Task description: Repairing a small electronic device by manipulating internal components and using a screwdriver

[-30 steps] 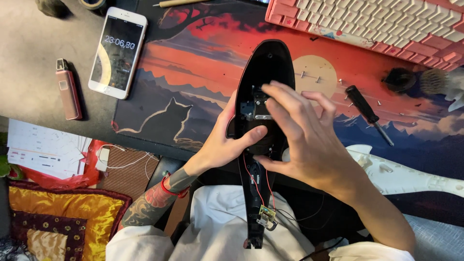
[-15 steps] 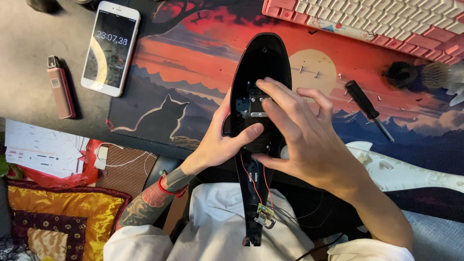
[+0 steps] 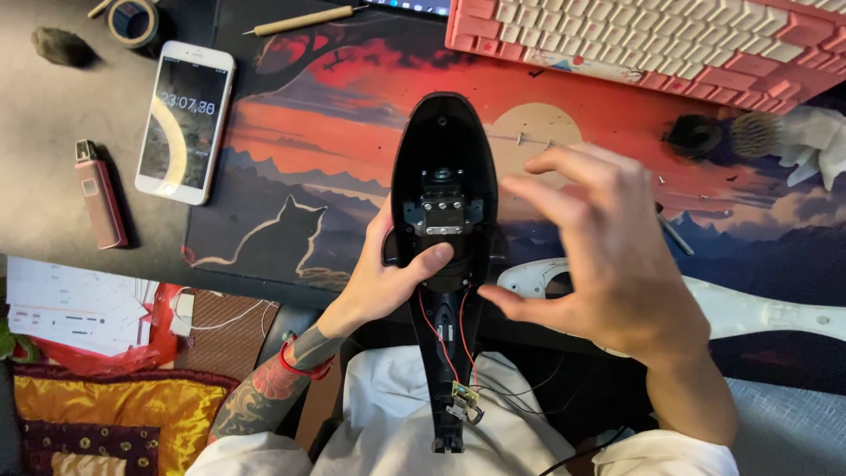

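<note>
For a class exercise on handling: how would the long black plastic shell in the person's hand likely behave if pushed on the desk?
The black shell is hollow, so probably light. Its rounded form may rock or slide. Its thin red wires and small circuit board look fragile and could snag.

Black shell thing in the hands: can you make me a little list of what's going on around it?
held thing: black shell, open, inner part and red wires showing
left hand: grips the shell, thumb across its middle
right hand: open, beside the shell, not touching it
under it: picture mat with a cat
left of mat: phone, pink lighter
top right: pink keyboard
</note>
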